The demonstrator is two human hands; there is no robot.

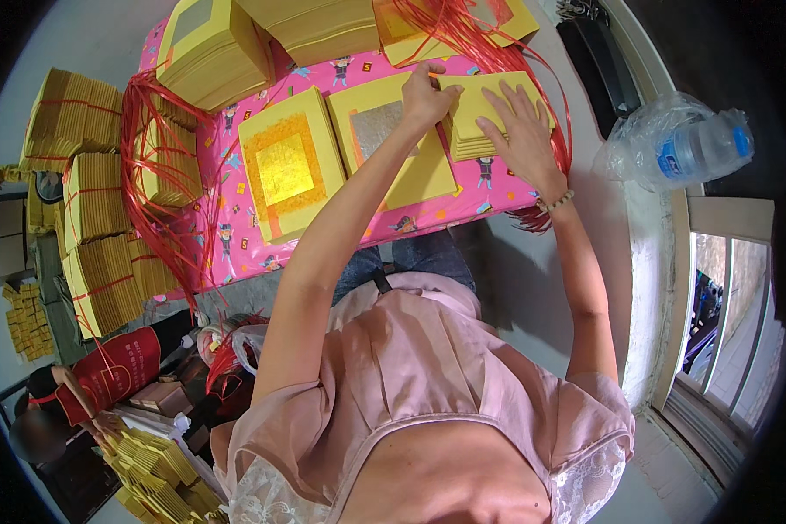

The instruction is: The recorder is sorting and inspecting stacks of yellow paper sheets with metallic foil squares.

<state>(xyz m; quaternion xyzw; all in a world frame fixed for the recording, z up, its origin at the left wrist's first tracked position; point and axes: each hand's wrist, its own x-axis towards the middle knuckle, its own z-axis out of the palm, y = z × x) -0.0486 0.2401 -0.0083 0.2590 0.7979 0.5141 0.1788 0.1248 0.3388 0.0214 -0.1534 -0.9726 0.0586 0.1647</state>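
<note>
the pile of folded yellow papers [472, 113] lies at the right part of the pink table cover [489, 196], directly under and between the two hands. the right hand [524, 135] is laid flat on top of it, palm down, with the fingers spread apart, toward its right side. the left hand [426, 98] is at the upper left edge of the same pile, with its fingers bent and the thumb extended toward the paper; whether it pinches a sheet, i cannot tell. the two hands are near each other but do not touch.

just to the left of the pile, partly below the left forearm, lies a yellow stack with a silver square [410, 183]. farther left is a yellow stack with a gold square [286, 168], well apart from both hands. red strings [463, 35] lie beyond the pile, and some hang at its right side.
</note>
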